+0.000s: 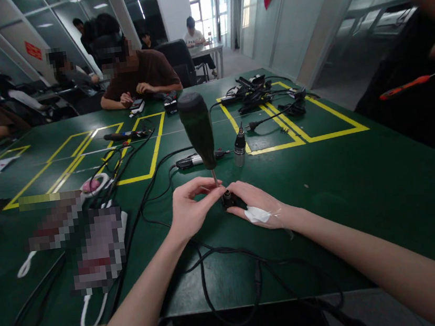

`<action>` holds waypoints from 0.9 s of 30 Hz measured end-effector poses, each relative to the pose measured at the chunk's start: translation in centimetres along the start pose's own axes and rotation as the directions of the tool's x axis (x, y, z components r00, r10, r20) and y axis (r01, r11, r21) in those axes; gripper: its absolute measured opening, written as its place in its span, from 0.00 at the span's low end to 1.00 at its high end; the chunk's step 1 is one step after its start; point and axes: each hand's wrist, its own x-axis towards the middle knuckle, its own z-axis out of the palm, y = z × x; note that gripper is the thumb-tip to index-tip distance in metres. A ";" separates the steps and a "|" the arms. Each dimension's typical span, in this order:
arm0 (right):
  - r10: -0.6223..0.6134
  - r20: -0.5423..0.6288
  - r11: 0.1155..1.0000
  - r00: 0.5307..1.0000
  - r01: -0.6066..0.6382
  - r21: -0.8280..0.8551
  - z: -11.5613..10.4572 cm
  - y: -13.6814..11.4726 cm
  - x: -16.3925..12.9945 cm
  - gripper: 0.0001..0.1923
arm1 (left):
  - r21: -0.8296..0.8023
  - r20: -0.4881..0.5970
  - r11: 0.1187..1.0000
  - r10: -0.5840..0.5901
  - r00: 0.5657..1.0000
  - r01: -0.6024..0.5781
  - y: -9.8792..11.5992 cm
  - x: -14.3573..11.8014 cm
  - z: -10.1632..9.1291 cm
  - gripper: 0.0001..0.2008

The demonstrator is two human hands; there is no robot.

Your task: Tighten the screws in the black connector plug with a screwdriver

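Observation:
A screwdriver with a dark green handle [197,128] stands upright, its thin metal shaft tip down on a small black connector [228,200] on the green table [342,179]. My left hand [189,206] pinches the shaft near the tip with thumb and forefinger. My right hand [256,206], with a white plaster on its back, holds the connector down against the table. A black cable [212,251] runs from the connector toward me.
A silver plug [240,148] stands behind the screwdriver, next to a black tool [193,160]. Cables and a white power strip [104,240] lie to the left. More black cables [256,92] sit far right. People sit at the far side; another person stands at right with a red screwdriver [404,87].

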 end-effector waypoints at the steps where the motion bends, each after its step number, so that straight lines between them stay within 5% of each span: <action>1: 0.000 0.000 1.000 1.000 0.000 0.000 0.0 -0.1 0.0 0.13 | -0.006 -0.010 1.000 -0.007 1.000 0.007 0.0 0.0 0.1 0.04; 16: 0.027 0.008 1.000 1.000 -0.027 0.003 -0.3 -0.3 0.1 0.13 | 0.033 0.026 0.999 0.005 1.000 -0.006 0.8 -0.1 -0.1 0.03; 27: 0.011 0.037 1.000 0.999 -0.011 0.001 -0.6 -0.6 0.5 0.13 | 0.011 -0.067 1.000 0.002 0.998 -0.001 0.4 0.3 0.1 0.07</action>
